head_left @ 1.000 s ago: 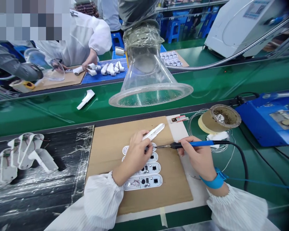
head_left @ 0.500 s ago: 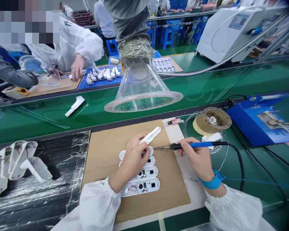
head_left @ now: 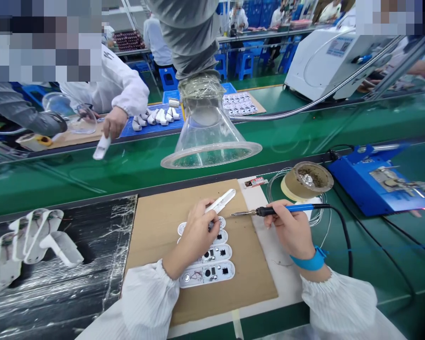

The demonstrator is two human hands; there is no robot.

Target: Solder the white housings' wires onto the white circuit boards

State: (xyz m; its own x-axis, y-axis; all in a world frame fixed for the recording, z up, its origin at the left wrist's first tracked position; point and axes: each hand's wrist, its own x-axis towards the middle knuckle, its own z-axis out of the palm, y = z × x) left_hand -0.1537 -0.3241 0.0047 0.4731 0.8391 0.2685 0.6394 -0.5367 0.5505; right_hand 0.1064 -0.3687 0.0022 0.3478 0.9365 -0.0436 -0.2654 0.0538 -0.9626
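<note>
My left hand (head_left: 194, 236) is closed over the upper end of a row of white oblong panels with circuit boards (head_left: 208, 274). A long, slim white plastic part (head_left: 222, 202) slants up and right from under its fingers, and its lower end is hidden. Between thumb and index finger something small and dark shows, too covered to name. In my right hand (head_left: 293, 231) is a soldering iron (head_left: 299, 208) with a blue handle, held like a pen. Its bare tip points left, a little right of the uppermost panel and apart from it.
Cardboard (head_left: 156, 236) lies under the panels. A clear fume hood (head_left: 212, 137) hangs above. White housings with wires (head_left: 38, 236) lie on black film at left. A round solder pot (head_left: 306, 182) and blue device (head_left: 378, 184) stand right. Across the green belt, a co-worker's hand (head_left: 115, 122) holds a white part.
The soldering iron's tip has drawn slightly right, away from the uppermost panel. My left hand stays nearly still. Across from me, the co-worker's hand has reached forward and taken hold of the white part on the belt.
</note>
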